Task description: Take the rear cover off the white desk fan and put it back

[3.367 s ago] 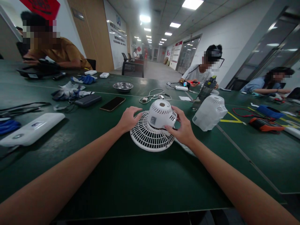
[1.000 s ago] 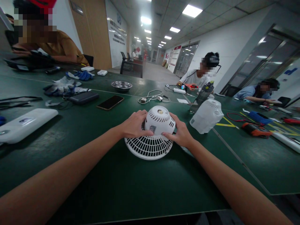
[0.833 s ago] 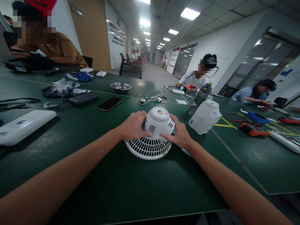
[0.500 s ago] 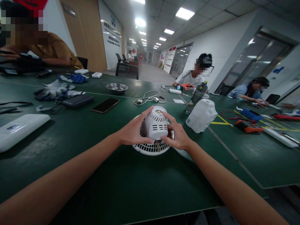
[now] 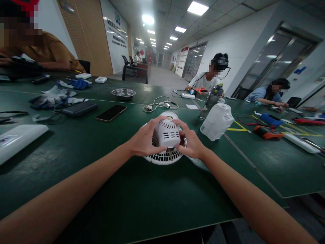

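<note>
Between my two hands is a white plastic fan motor housing (image 5: 168,135) with slotted vents and a hole in its top. It sits over a round white fan grille (image 5: 162,159), which lies on the green table. My left hand (image 5: 146,139) is closed around the housing's left side, thumb at its lower front edge. On the other side my right hand (image 5: 191,140) grips it, thumb near the bottom front corner. The far fingers of both hands are partly hidden behind the housing. A shiny metal bit shows beside the right fingers.
A white vented plastic cover (image 5: 217,122) and a dark bottle (image 5: 212,100) stand at the right. Behind the grille lies a white cable (image 5: 161,105). A phone (image 5: 111,113), a metal bowl (image 5: 123,93) and gloves (image 5: 54,96) are leftward. An orange meter (image 5: 267,132) lies far right; co-workers sit around.
The whole view has shifted slightly, so things appear a little higher and further left. Both hands keep their hold on the housing, with the left thumb slightly moved along its lower edge.
</note>
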A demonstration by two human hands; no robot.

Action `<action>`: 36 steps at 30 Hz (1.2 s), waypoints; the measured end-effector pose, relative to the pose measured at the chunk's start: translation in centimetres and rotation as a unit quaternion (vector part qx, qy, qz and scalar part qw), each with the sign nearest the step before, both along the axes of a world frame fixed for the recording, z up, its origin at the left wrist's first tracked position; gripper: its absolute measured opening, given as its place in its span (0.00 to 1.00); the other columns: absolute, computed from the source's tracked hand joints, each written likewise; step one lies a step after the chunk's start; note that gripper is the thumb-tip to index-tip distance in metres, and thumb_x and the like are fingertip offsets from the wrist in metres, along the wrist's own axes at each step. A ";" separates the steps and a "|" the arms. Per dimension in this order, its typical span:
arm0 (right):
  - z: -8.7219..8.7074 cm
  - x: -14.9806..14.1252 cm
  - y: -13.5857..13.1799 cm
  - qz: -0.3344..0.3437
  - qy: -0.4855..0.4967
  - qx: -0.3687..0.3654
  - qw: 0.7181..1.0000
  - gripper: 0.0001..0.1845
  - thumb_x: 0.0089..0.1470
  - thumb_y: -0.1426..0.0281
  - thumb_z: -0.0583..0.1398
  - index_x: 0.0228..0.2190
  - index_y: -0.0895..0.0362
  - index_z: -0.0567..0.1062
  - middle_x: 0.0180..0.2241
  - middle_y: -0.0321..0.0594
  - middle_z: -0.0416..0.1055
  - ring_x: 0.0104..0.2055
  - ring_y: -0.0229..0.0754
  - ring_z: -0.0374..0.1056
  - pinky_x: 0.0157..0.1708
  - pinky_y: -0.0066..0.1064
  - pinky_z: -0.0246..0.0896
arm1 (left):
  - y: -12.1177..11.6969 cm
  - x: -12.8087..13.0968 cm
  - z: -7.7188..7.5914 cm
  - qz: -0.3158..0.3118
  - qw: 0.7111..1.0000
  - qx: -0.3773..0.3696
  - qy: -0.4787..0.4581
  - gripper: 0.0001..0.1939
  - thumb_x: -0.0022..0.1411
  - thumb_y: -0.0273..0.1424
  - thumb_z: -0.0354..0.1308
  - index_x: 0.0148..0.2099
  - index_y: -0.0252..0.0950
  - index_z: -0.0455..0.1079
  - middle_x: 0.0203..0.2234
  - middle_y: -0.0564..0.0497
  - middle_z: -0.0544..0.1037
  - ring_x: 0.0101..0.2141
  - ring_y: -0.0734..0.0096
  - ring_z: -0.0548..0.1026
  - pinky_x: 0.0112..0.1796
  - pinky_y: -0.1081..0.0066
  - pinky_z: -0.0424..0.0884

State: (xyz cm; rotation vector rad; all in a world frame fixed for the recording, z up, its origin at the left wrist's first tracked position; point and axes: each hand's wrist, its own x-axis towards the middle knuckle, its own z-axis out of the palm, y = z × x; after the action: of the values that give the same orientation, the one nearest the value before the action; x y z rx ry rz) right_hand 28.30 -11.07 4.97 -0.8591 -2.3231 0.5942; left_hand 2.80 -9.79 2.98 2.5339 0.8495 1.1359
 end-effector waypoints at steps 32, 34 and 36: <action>-1.6 -0.2 1.9 -0.206 0.321 -0.131 0.915 0.40 0.46 0.57 0.68 0.58 0.51 0.62 0.39 0.41 0.78 0.37 0.49 0.75 0.39 0.43 0.72 | 3.3 -3.0 -2.5 0.092 0.902 -0.183 -0.381 0.30 0.67 0.53 0.48 0.59 0.35 0.64 0.50 0.41 0.77 0.45 0.58 0.77 0.46 0.59 0.74; -1.9 -0.8 1.5 -0.181 0.370 -0.187 0.892 0.30 0.52 0.54 0.64 0.53 0.52 0.67 0.39 0.41 0.78 0.38 0.49 0.76 0.38 0.43 0.73 | 3.4 -2.7 -2.6 0.083 0.902 -0.194 -0.377 0.29 0.66 0.53 0.52 0.57 0.37 0.66 0.49 0.42 0.77 0.47 0.58 0.77 0.47 0.59 0.74; -2.3 -1.5 0.9 -0.130 0.378 -0.245 0.883 0.25 0.57 0.50 0.56 0.49 0.51 0.70 0.42 0.42 0.78 0.41 0.50 0.76 0.40 0.45 0.73 | 3.4 -2.4 -2.8 0.061 0.891 -0.247 -0.375 0.27 0.64 0.52 0.56 0.54 0.36 0.69 0.48 0.42 0.78 0.47 0.56 0.77 0.48 0.56 0.74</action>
State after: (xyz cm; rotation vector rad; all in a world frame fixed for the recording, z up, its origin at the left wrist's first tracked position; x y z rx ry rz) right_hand 26.79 -10.19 2.64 -0.9183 -1.3387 1.1761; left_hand 0.45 -6.38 0.16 1.4630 0.9167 1.5310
